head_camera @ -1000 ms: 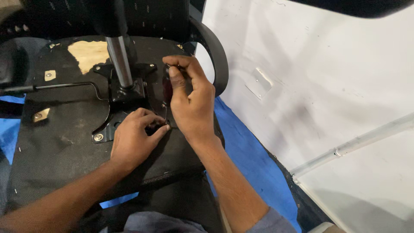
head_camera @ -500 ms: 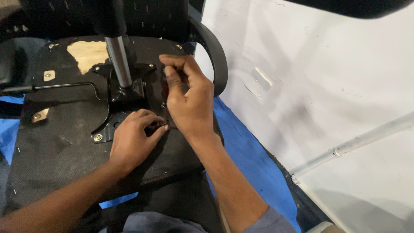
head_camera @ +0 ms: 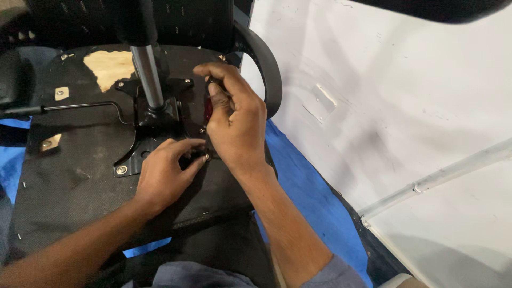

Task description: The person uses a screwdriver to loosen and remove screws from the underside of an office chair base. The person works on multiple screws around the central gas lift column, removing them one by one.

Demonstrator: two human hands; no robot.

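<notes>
On chair underside [head_camera: 69, 176] | right hand [head_camera: 234, 120] closed on screwdriver [head_camera: 209, 106]

The right hand [head_camera: 234, 120] covers most of a red-handled tool [head_camera: 208, 109]; its tip is hidden. What the left hand's [head_camera: 162, 176] fingers [head_camera: 194, 160] pinch is too small to tell.

The chair's underside [head_camera: 69, 176] is showing matt black cloth, rough and dusty, with a bare patch of pale wood [head_camera: 109, 65] at 11 o'clock. The post [head_camera: 148, 74] is gleaming as smooth polished metal above a black painted metal plate [head_camera: 154, 120]. The armrest [head_camera: 266, 69] is looking like smooth, slightly glossy plastic. Blue sheeting [head_camera: 304, 186] at 5 o'clock is lying flat and matt.
</notes>
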